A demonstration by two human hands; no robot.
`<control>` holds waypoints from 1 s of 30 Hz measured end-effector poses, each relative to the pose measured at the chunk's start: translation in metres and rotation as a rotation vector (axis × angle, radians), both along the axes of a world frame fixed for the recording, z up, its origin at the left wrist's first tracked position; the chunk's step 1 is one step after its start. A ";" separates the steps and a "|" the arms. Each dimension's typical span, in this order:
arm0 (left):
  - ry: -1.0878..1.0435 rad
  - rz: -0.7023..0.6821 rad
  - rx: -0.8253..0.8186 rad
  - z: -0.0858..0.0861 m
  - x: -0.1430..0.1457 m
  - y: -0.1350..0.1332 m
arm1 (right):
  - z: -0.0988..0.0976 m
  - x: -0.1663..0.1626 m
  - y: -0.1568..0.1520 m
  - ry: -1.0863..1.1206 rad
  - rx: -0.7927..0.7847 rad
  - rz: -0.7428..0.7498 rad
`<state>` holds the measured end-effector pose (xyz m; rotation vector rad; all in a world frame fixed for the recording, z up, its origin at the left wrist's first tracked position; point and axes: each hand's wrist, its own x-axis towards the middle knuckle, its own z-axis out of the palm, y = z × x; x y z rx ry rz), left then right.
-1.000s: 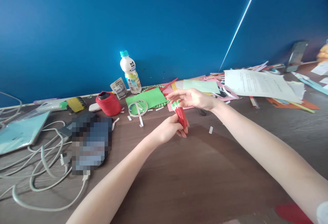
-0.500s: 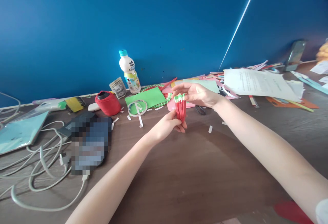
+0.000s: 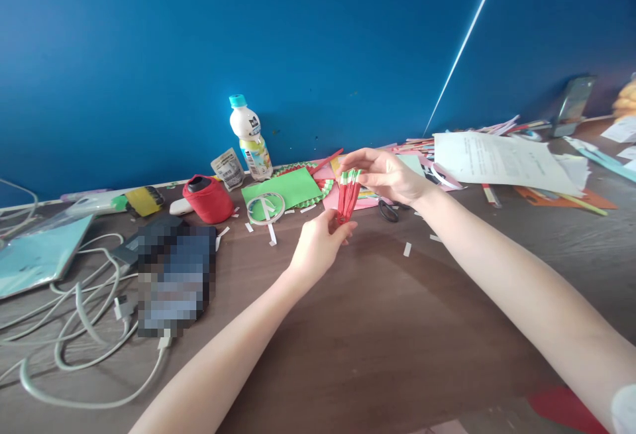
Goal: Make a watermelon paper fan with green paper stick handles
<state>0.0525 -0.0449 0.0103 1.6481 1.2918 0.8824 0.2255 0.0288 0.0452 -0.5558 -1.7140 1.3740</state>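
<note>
A pleated red paper fan (image 3: 348, 194) with a green and white top edge is held upright above the brown table (image 3: 377, 328). My left hand (image 3: 318, 245) pinches its lower end. My right hand (image 3: 385, 175) grips its top edge with fingers curled over the pleats. Behind the fan lie a green paper sheet (image 3: 283, 187) and another folded green-edged piece (image 3: 320, 192).
A red thread spool (image 3: 207, 199), a clear tape ring (image 3: 267, 209), a drink bottle (image 3: 250, 137) and scissors (image 3: 388, 210) stand near the wall. White cables (image 3: 84, 328) and a blurred object (image 3: 173, 275) lie at left. Printed paper sheets (image 3: 497, 162) are piled at right.
Both hands lifted the fan slightly and moved it away from me. The left hand slid from a full grip to a pinch at the bottom end, and the pleats spread a little at the top.
</note>
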 end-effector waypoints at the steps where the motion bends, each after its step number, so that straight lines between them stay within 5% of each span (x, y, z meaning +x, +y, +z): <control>1: 0.029 0.020 0.017 0.000 0.000 0.000 | 0.000 0.000 0.000 0.004 0.006 -0.004; 7: 0.249 0.092 0.173 -0.003 -0.002 0.002 | -0.001 0.001 0.003 0.019 0.041 -0.014; 30: 0.363 0.112 0.342 -0.002 0.001 -0.005 | -0.005 0.000 0.006 0.068 0.049 -0.026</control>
